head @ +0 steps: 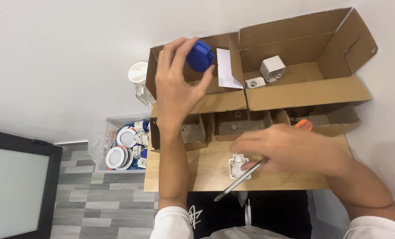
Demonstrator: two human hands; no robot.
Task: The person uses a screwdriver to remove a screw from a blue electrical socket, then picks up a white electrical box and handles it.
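Left hand (pixel 176 88) up over far cardboard box (pixel 232 99), fingers pinching blue plastic part (pixel 200 56). Right hand (pixel 290 148) closed round orange-handled screwdriver (pixel 241 179), tip pointing near-left, shaft crossing white square fitting (pixel 238 166) on wooden counter (pixel 197 170).

A wooden table (pixel 206 175) fills mid-frame. Along its upper edge sit open cardboard boxes (pixel 303 90); the upper right one holds two plastic parts (pixel 271 68). At lower centre lies a small fitting (pixel 238 166). Left of the table, on the floor, a bin (pixel 101 146) holds round lamps (pixel 125 137).
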